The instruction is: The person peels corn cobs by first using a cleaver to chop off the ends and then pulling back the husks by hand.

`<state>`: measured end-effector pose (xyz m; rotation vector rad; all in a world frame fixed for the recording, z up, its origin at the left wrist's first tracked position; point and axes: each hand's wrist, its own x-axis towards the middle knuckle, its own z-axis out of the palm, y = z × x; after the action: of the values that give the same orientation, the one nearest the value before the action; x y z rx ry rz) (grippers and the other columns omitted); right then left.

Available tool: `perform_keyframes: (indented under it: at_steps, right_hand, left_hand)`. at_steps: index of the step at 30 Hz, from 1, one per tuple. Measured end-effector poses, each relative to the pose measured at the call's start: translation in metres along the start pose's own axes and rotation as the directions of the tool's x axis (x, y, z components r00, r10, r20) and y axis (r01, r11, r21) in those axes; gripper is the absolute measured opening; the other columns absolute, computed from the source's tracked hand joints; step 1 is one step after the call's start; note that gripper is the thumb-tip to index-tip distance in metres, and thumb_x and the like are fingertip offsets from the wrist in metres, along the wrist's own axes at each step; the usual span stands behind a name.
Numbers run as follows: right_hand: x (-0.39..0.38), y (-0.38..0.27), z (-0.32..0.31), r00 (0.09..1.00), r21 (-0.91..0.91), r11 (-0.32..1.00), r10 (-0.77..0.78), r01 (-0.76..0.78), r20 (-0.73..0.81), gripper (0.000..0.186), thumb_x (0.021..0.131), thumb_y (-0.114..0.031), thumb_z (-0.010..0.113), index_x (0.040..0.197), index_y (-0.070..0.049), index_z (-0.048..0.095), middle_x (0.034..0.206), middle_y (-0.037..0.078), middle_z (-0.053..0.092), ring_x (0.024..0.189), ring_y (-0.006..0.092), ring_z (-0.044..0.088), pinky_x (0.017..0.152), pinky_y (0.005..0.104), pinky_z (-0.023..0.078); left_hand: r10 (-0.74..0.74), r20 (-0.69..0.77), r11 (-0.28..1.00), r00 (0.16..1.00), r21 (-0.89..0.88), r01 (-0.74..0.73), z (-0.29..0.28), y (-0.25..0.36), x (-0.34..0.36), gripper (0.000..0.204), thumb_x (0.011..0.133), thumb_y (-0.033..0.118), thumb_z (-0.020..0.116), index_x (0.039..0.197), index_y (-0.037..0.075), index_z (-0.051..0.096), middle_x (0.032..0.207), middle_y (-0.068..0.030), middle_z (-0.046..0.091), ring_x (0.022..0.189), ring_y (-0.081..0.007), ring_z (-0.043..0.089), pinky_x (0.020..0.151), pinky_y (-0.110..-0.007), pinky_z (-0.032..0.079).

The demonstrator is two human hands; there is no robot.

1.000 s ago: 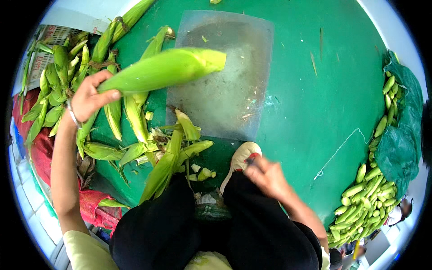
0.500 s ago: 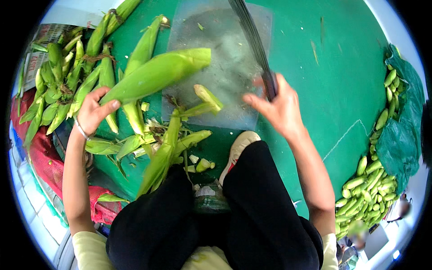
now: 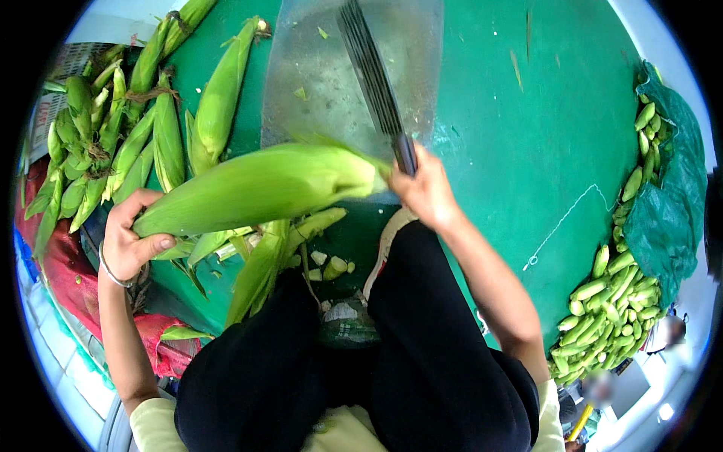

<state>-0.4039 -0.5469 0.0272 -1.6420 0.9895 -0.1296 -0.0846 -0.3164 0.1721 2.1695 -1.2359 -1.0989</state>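
Note:
My left hand (image 3: pixel 135 233) grips one end of a large green ear of corn in its husk (image 3: pixel 248 188), held level across the middle of the view. My right hand (image 3: pixel 419 188) is wrapped round the dark handle of a long knife (image 3: pixel 370 66), its broad dark blade slanting up and left over a translucent grey mat (image 3: pixel 296 60). The ear's cut pale end is beside my right hand; whether they touch I cannot tell. Below the ear lie loose husks (image 3: pixel 256 282) and short cut pieces (image 3: pixel 337 266) near my shoe (image 3: pixel 382 241).
A green surface (image 3: pixel 520 151) bears more husked corn (image 3: pixel 218 98) at left, by red mesh sacks (image 3: pixel 79 290). At right, a heap of small green oblong produce (image 3: pixel 610 316) lies by a teal sheet (image 3: pixel 666 211). People (image 3: pixel 670 335) are partly visible at lower right.
My right hand rose from beside my shoe with the knife, then came slightly left and down. The corn in my left hand moved lower, toward my right hand.

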Motion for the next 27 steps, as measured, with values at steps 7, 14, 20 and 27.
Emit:
perform_keyframes:
  at_steps: [7, 14, 20, 27]
  right_hand:
    - [-0.082, 0.001, -0.011, 0.974, -0.034, 0.975, 0.220, -0.218, 0.058, 0.043, 0.081, -0.040, 0.063, 0.085, 0.001, 0.054, 0.066, 0.013, 0.054, 0.062, 0.0186, 0.054, 0.059, 0.0344, 0.044]
    - [-0.024, -0.019, -0.022, 0.988, 0.051, 0.996, 0.078, -0.072, -0.131, 0.044, 0.087, -0.041, 0.055, 0.078, 0.002, 0.050, 0.058, 0.013, 0.050, 0.056, 0.0188, 0.052, 0.055, 0.0363, 0.043]
    - [0.023, -0.024, -0.009, 0.956, -0.157, 0.984, 0.034, -0.083, -0.292, 0.048, 0.077, -0.043, 0.068, 0.078, 0.002, 0.050, 0.058, 0.011, 0.054, 0.058, 0.0199, 0.058, 0.056, 0.0358, 0.045]
    - [0.046, -0.031, 0.000, 0.951, 0.415, 0.909, 0.168, -0.048, -0.258, 0.024, 0.076, -0.015, 0.066, 0.080, -0.004, 0.045, 0.058, 0.003, 0.054, 0.040, 0.0095, 0.048, 0.037, 0.0249, 0.037]
  left_hand:
    - [-0.053, -0.214, 0.995, 0.975, -0.097, 0.032, 0.025, -0.018, 0.034, 0.030, 0.074, 0.023, 0.070, 0.091, 0.001, 0.058, 0.081, -0.0016, 0.057, 0.073, -0.0094, 0.052, 0.066, -0.023, 0.042]
    - [-0.332, -0.077, 0.873, 0.940, -0.403, 0.275, 0.098, -0.022, 0.096, 0.031, 0.077, 0.027, 0.071, 0.089, 0.000, 0.060, 0.069, -0.0015, 0.058, 0.061, -0.0075, 0.050, 0.056, -0.023, 0.041]
    - [-0.161, -0.347, 0.987, 0.924, -0.070, 0.146, 0.128, 0.017, 0.069, 0.031, 0.076, 0.024, 0.071, 0.089, 0.000, 0.058, 0.072, -0.0072, 0.060, 0.066, -0.0120, 0.054, 0.060, -0.027, 0.044]
    - [-0.446, 0.133, 0.537, 0.885, -0.751, 0.384, 0.122, 0.018, 0.005, 0.029, 0.086, 0.026, 0.060, 0.097, -0.001, 0.056, 0.062, -0.0057, 0.055, 0.040, -0.0055, 0.039, 0.037, -0.020, 0.031]
